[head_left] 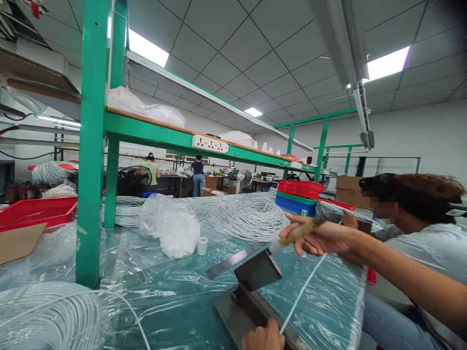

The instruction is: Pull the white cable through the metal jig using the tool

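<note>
White cable [302,287] runs tight from the left hand [263,336], which pinches its low end, up to the right hand [321,238]. The right hand is closed around the cutter's wooden handle [301,231], above the dark metal cutter [255,282].

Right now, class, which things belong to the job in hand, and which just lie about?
In use: right hand on cutter handle; left hand holding white cable; steel ruler.
Lying about: tape roll, plastic bag, red trays, fan.
</note>
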Action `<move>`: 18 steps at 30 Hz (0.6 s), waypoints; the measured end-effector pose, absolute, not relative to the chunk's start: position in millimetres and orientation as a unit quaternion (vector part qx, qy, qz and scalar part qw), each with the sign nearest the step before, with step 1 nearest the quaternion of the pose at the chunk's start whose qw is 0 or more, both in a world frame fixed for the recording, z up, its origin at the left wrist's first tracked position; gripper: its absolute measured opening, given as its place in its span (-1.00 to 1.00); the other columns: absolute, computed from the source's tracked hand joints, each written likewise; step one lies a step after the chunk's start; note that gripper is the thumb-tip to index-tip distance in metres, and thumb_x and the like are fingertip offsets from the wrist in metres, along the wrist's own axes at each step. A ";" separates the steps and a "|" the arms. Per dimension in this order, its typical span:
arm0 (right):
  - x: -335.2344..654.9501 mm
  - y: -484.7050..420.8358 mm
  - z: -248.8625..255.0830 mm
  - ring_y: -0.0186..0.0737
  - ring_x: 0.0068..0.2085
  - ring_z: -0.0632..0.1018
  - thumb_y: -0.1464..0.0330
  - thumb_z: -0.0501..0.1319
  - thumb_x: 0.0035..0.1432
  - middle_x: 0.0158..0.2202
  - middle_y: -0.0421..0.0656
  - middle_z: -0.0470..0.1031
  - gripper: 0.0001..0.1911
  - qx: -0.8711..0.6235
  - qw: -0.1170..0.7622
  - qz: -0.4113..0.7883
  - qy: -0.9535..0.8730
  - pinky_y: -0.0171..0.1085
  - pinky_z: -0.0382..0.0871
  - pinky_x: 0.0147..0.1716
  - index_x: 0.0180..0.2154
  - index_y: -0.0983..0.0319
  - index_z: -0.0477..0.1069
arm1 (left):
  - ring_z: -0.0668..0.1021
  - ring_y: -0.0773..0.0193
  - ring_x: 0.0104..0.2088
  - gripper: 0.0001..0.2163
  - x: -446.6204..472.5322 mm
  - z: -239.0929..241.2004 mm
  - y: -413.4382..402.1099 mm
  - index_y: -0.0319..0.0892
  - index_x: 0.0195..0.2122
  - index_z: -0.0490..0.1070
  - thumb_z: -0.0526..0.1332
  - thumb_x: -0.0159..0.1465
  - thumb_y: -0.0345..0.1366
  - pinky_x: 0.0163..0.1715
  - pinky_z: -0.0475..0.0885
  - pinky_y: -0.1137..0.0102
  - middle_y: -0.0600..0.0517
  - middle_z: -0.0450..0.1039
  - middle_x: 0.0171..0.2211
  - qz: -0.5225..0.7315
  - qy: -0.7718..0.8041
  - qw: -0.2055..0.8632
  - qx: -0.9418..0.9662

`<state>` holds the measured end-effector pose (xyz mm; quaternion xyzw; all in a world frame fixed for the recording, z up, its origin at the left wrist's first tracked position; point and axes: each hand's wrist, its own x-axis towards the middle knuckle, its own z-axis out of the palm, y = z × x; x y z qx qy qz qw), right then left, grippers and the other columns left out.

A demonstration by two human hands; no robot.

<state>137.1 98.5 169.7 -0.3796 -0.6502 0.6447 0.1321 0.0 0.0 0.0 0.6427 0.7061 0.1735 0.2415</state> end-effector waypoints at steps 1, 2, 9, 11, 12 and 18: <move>145.8 90.9 167.2 -0.44 -0.67 0.41 0.19 -0.18 0.26 -0.52 0.02 0.46 -0.54 -0.383 0.123 0.644 -0.651 -0.60 0.19 -0.73 -0.23 0.42 0.30 | 0.46 -0.06 -0.21 -0.74 1.5 -0.6 0.7 -0.17 -0.15 0.38 0.02 0.18 -0.50 -0.27 0.32 0.17 -0.18 0.44 -0.25 0.166 0.710 0.240 0.641; 153.4 84.3 164.7 -0.44 -0.67 0.42 0.24 -0.17 0.26 -0.51 0.02 0.46 -0.58 -0.387 0.113 0.641 -0.653 -0.59 0.20 -0.73 -0.21 0.41 0.30 | 0.46 -0.04 -0.19 -0.73 2.5 -3.1 1.7 -0.17 -0.14 0.37 0.02 0.18 -0.51 -0.27 0.33 0.19 -0.17 0.43 -0.23 0.166 0.711 0.241 0.640; 177.0 60.0 151.3 -0.42 -0.63 0.44 0.38 -0.05 0.22 -0.46 -0.05 0.44 -0.67 -0.419 0.091 0.653 -0.624 -0.57 0.31 -0.70 0.02 0.33 0.11 | 0.47 0.24 -0.32 -0.82 0.3 -53.9 15.1 -0.24 -0.40 0.38 0.02 0.14 -0.54 -0.36 0.27 0.50 -0.02 0.44 -0.40 0.341 0.626 0.281 0.643; 179.6 58.6 148.5 -0.41 -0.62 0.45 0.39 -0.04 0.21 -0.44 -0.05 0.44 -0.63 -0.412 0.098 0.668 -0.612 -0.56 0.32 -0.70 0.06 0.33 0.06 | 0.46 0.25 -0.35 -0.84 -0.5 -63.3 18.1 -0.25 -0.42 0.38 0.02 0.18 -0.47 -0.38 0.26 0.50 -0.02 0.43 -0.41 0.371 0.624 0.273 0.631; 180.8 58.4 147.4 -0.41 -0.61 0.45 0.39 -0.03 0.21 -0.44 -0.05 0.43 -0.61 -0.409 0.103 0.671 -0.610 -0.57 0.32 -0.70 0.07 0.32 0.05 | 0.46 0.25 -0.36 -0.83 -0.9 -65.5 19.2 -0.25 -0.42 0.38 0.02 0.21 -0.42 -0.38 0.26 0.50 -0.03 0.43 -0.41 0.376 0.625 0.266 0.631; 182.9 59.2 145.8 -0.41 -0.62 0.44 0.40 0.00 0.19 -0.45 -0.06 0.43 -0.59 -0.425 0.105 0.659 -0.611 -0.57 0.32 -0.70 0.08 0.30 0.05 | 0.46 0.16 -0.30 -0.80 -4.8 -54.1 17.0 -0.21 -0.33 0.39 -0.01 0.27 -0.33 -0.40 0.23 0.43 -0.04 0.44 -0.38 0.321 0.661 0.228 0.639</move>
